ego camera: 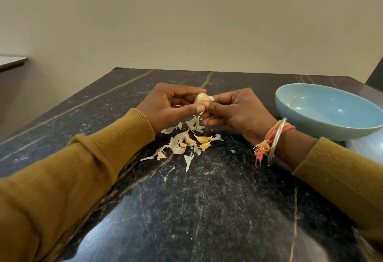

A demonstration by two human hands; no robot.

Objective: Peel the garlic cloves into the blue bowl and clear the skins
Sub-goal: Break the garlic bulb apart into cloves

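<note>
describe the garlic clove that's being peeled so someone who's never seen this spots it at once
On the dark marble table, left of the blue bowl, lies a scatter of skins. Just above it, the left hand and right hand pinch one pale garlic clove between them. Unlike the loose cloves lying among the skins, it is held off the table.

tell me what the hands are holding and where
A garlic clove, held by both: the left hand pinches its body, the right hand its right end.

Half-skinned garlic clove (200, 98) held above scattered skins (180, 144); blue bowl (304, 124) upright at right
</note>
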